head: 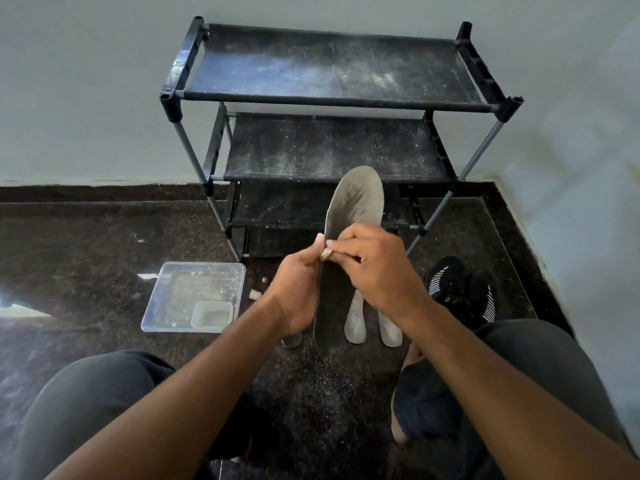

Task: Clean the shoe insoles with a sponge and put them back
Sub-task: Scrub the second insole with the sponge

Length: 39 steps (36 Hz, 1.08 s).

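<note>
Above the dark speckled floor [104,237], left hand [298,292] grips the long grey insole [349,237]; right hand [377,268] fingers pinch a small beige sponge [326,254] against it.

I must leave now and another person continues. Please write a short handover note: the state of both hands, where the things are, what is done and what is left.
Left hand: grips the edge of the insole, holding it up in front of the shoe rack.
Right hand: pinches a small sponge piece against that insole.
On the floor: three more insoles below the hands, black sneakers to the right, a clear plastic tray to the left.
Done: cannot tell which insoles are already clean.
Left: finish wiping this insole, check the others, put all back into their shoes.
</note>
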Available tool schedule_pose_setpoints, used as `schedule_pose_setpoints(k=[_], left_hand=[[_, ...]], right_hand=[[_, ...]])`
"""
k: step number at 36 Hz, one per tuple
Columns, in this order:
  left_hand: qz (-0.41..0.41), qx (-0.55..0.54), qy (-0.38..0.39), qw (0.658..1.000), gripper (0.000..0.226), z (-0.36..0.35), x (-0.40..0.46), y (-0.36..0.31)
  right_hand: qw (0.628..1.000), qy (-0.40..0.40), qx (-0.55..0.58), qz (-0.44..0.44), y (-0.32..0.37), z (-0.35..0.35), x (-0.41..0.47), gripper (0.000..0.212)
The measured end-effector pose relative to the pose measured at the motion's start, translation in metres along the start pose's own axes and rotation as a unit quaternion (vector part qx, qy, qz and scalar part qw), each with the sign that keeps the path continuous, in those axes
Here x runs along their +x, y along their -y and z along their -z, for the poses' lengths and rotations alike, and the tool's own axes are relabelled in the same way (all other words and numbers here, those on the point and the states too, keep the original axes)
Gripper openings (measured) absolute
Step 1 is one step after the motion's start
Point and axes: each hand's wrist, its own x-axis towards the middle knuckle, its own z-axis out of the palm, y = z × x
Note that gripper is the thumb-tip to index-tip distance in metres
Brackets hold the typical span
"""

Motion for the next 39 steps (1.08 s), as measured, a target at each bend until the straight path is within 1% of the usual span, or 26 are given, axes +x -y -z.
schedule_pose_setpoints(k=[2,4,6,9,11,13,17,20,22,25,26,27,28,31,33,34,36,38,39], left_hand=[[0.006,-0.005,0.01,1.0,0.056,-0.002,-0.002,0.002],[0.007,-0.009,0.016,1.0,0.056,-0.003,-0.003,0.0],[0.001,-0.011,0.007,1.0,0.057,-0.001,-0.003,-0.005],[-0.006,-0.013,-0.015,1.0,0.058,0.006,0.001,-0.01],[-0.003,-0.024,-0.017,1.0,0.057,0.009,0.002,-0.01],[0.004,-0.027,-0.012,1.0,0.056,0.007,0.0,-0.006],[0.012,-0.026,0.023,0.999,0.048,-0.003,-0.001,0.002],[0.009,-0.024,0.028,0.999,0.048,-0.005,-0.002,0.001],[0.007,-0.032,0.027,0.999,0.051,-0.003,-0.002,-0.003],[0.004,-0.046,0.012,0.999,0.053,0.005,-0.001,-0.011],[0.004,-0.048,0.01,0.999,0.054,0.006,-0.001,-0.012],[0.006,-0.049,0.012,0.999,0.054,0.008,-0.001,-0.012],[0.01,-0.049,0.014,0.999,0.055,0.008,-0.002,-0.011],[0.024,-0.044,0.026,0.998,0.055,0.006,-0.002,-0.006],[0.024,-0.039,0.037,0.998,0.056,0.001,-0.003,-0.005],[0.022,-0.039,0.036,0.998,0.056,0.0,-0.004,-0.007],[0.013,-0.046,0.026,0.999,0.052,0.002,-0.002,-0.01],[0.003,-0.053,0.016,0.998,0.053,0.006,0.002,-0.012],[0.0,-0.054,0.014,0.998,0.053,0.008,0.003,-0.012]], right_hand=[[0.999,-0.037,-0.011,-0.012,-0.002,0.003,0.002,0.013],[0.999,-0.046,-0.017,-0.017,-0.001,0.003,0.001,0.014],[1.0,-0.011,-0.002,-0.009,0.002,0.0,-0.002,0.011],[0.997,0.071,0.032,0.02,0.008,-0.006,-0.008,0.012],[0.995,0.092,0.026,0.031,0.008,-0.005,-0.007,0.014],[0.997,0.07,0.003,0.03,0.004,-0.002,-0.003,0.011],[0.998,-0.039,-0.039,-0.002,-0.003,0.007,0.004,0.01],[0.997,-0.07,-0.042,-0.009,-0.003,0.006,0.002,0.012],[0.999,-0.039,-0.022,0.004,-0.002,0.002,0.0,0.011],[0.997,0.073,0.019,0.031,0.001,-0.004,-0.006,0.012],[0.994,0.099,0.031,0.035,0.002,-0.004,-0.007,0.013],[0.993,0.108,0.034,0.038,0.002,-0.004,-0.007,0.014],[0.994,0.097,0.028,0.038,0.002,-0.003,-0.006,0.014],[1.0,0.007,-0.009,0.02,0.0,0.001,-0.001,0.011],[0.999,-0.022,-0.028,0.015,0.0,0.001,-0.001,0.011],[0.999,-0.015,-0.025,0.019,0.002,-0.001,-0.002,0.011],[0.999,0.042,0.007,0.034,0.004,-0.002,-0.005,0.011],[0.993,0.103,0.046,0.03,0.004,0.001,-0.006,0.013],[0.992,0.111,0.054,0.024,0.003,0.003,-0.005,0.013]])
